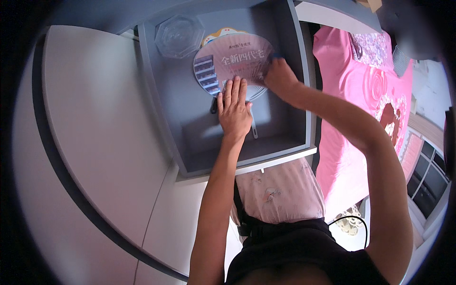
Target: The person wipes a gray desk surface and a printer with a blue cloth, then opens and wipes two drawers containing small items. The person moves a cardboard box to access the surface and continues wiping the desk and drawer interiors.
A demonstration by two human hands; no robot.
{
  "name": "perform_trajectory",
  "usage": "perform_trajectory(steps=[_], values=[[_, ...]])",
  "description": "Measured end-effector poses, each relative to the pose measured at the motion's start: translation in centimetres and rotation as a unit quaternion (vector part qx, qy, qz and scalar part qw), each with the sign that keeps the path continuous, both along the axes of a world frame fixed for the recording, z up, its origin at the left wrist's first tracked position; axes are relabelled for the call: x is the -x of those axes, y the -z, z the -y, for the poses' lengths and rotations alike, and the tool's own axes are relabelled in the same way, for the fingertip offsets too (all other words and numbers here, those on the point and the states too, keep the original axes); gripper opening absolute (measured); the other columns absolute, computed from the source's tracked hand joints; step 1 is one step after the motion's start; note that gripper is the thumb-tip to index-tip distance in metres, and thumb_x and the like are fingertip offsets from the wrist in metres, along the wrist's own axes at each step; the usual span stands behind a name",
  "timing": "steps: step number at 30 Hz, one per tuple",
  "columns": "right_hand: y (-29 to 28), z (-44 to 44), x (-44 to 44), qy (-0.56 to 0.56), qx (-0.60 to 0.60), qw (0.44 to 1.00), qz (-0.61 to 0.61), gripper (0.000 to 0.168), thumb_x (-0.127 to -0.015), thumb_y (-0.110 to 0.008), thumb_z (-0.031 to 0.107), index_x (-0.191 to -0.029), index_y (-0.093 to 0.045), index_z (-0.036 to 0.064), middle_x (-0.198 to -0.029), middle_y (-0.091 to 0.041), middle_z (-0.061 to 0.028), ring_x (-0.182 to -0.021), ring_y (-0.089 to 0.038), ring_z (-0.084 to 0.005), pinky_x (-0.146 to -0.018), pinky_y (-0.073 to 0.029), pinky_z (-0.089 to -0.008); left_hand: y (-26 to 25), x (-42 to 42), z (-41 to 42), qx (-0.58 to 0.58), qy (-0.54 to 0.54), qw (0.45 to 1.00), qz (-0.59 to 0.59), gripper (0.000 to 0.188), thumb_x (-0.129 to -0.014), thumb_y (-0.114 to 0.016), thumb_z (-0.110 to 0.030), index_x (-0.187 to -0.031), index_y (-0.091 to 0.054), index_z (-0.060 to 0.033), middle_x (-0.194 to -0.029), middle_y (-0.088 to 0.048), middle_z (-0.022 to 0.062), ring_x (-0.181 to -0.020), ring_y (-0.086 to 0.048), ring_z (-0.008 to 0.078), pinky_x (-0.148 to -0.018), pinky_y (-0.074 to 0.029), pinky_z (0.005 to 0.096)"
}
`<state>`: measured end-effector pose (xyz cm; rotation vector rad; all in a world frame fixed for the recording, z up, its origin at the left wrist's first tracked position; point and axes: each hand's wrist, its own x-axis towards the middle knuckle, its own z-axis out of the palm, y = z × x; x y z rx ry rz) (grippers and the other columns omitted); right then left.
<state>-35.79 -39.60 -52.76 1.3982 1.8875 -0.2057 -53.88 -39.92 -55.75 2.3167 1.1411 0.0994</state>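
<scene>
A round pink hand fan (242, 58) with white plastic ribs and printed writing lies in an open grey drawer (171, 117). Its white handle (254, 124) points towards me. My left hand (235, 110) rests flat on the fan's lower part, fingers extended, holding nothing. At the fan's right edge is my right hand (283, 80), blurred and with curled fingers. A small dark blue patch shows by its fingertips; whether it grips anything is unclear. Beneath the fan, a scalloped orange-and-white edge (222, 32) and a black handle-like piece (213, 106) stick out.
A clear octagonal dish (180, 36) sits in the drawer's far left corner. White cabinet panels (103, 107) stand to the left. To the right is a bed with a pink cover (338, 124). Patterned pink fabric (278, 192) covers my lap below the drawer front.
</scene>
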Motion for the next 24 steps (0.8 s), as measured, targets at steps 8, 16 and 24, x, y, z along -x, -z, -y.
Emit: perform_trajectory(steps=[8, 16, 24], values=[[-2.3, 8.4, 3.6, 0.278, 0.289, 0.888, -0.224, 0.034, -0.074, -0.058, 0.025, -0.098, -0.067, 0.002, -0.103, -0.064, -0.0188, -0.096, -0.062, -0.0336, -0.083, -0.047, -0.0450, -0.1, -0.1, 0.1, -0.010, 0.013, 1.000, -0.002, 0.070, -0.081, -0.062, -0.020, -0.143, -0.029, -0.0151, -0.149, -0.026, 0.0049, -0.137, -0.023, 0.0248, -0.109, -0.018, 0.0463], [-1.9, 10.1, 5.8, 0.326, 0.144, 0.821, -0.446, 0.039, -0.076, -0.053, 0.024, -0.108, -0.063, 0.004, -0.111, -0.061, -0.0184, -0.106, -0.055, -0.0348, -0.091, -0.041, -0.0476, -0.1, -0.1, -0.3, -0.044, 0.045, 0.997, -0.054, 0.070, -0.083, -0.060, -0.024, -0.143, -0.026, -0.0123, -0.150, -0.023, 0.0041, -0.138, -0.021, 0.0230, -0.109, -0.019, 0.0439], [-9.4, 7.6, 2.2, 0.244, 0.328, 0.885, -0.223, 0.036, -0.075, -0.053, 0.022, -0.097, -0.067, -0.002, -0.098, -0.064, -0.0206, -0.095, -0.061, -0.0322, -0.082, -0.046, -0.0423, -1.1, -0.5, -0.5, -0.002, 0.084, 0.995, -0.057, 0.069, -0.086, -0.057, -0.021, -0.144, -0.021, -0.0116, -0.151, -0.018, 0.0053, -0.140, -0.015, 0.0251, -0.111, -0.015, 0.0470]])
